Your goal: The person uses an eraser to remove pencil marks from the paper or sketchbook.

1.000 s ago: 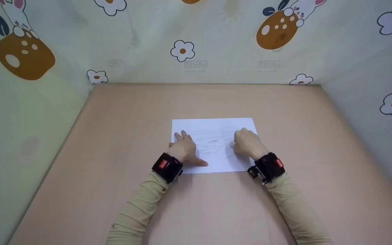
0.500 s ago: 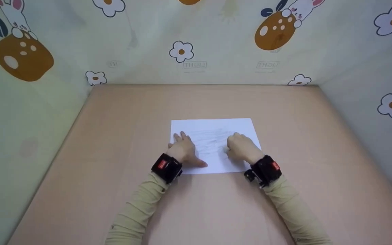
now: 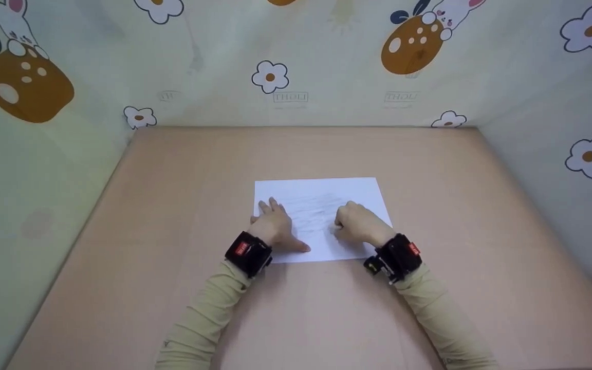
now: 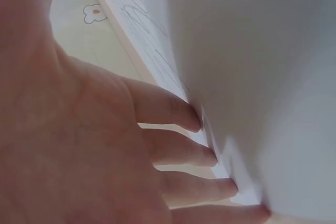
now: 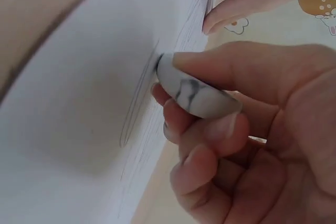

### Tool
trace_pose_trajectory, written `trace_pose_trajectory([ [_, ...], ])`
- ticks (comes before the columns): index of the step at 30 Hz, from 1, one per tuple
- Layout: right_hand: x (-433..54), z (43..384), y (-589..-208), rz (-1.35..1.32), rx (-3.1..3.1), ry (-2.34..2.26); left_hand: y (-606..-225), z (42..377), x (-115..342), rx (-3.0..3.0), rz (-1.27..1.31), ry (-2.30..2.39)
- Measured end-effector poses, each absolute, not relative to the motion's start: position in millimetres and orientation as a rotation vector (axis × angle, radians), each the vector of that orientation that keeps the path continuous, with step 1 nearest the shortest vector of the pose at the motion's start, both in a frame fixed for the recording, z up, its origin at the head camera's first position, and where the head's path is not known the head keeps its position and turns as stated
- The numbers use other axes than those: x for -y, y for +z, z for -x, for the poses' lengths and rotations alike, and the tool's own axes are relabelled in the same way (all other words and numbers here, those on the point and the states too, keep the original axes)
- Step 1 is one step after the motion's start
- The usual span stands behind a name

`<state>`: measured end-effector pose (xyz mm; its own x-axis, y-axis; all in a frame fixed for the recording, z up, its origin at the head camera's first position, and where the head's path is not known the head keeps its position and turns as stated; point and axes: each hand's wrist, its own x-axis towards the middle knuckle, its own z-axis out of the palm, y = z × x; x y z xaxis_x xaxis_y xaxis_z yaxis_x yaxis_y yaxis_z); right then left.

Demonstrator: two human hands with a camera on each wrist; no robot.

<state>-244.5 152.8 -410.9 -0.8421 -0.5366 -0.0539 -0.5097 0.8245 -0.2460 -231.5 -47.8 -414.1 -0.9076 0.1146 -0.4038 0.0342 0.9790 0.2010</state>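
Observation:
A white sheet of paper [image 3: 321, 247] with faint grey pencil lines lies on the table. My left hand [image 3: 274, 226] rests on the sheet's left part, fingers spread and thumb stretched out. In the left wrist view those fingertips press down on the paper. Over the right part of the sheet, my right hand [image 3: 362, 224] pinches a white eraser [image 5: 195, 92] between thumb and fingers. Dark smudges mark the eraser's side, and its blackened end meets the paper close to looping pencil strokes [image 5: 134, 106]. From the head view the hand mostly hides the eraser.
The light brown tabletop [image 3: 193, 180] stretches around the sheet. A pale curtain-like backdrop [image 3: 214, 51] with flowers, rabbits and orange fruit encloses the back and sides. Both wrists carry black strapped devices [image 3: 248, 254].
My right hand has moved left and slightly nearer across the paper, with the eraser in its fingers. The left hand keeps its place on the sheet; the head view has shifted slightly.

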Motion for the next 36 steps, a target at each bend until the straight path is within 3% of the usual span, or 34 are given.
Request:
trace_pose_trajectory([
  [7,-169,248,-407,0.443,-3.038,-0.101,-414,232,48,-2.704,-0.134,0.243],
  [15,-158,247,-413,0.798,-3.015,-0.240,-416,231,48,-2.697,-0.105,0.242],
  [23,-168,251,-412,0.465,-3.081,-0.184,-414,231,47,-2.698,-0.128,0.247],
  [31,-151,245,-409,0.746,-2.931,-0.316,-415,231,48,-2.708,-0.117,0.229],
  [36,-162,248,-405,0.498,-2.990,-0.203,-414,232,49,-2.706,-0.141,0.215],
])
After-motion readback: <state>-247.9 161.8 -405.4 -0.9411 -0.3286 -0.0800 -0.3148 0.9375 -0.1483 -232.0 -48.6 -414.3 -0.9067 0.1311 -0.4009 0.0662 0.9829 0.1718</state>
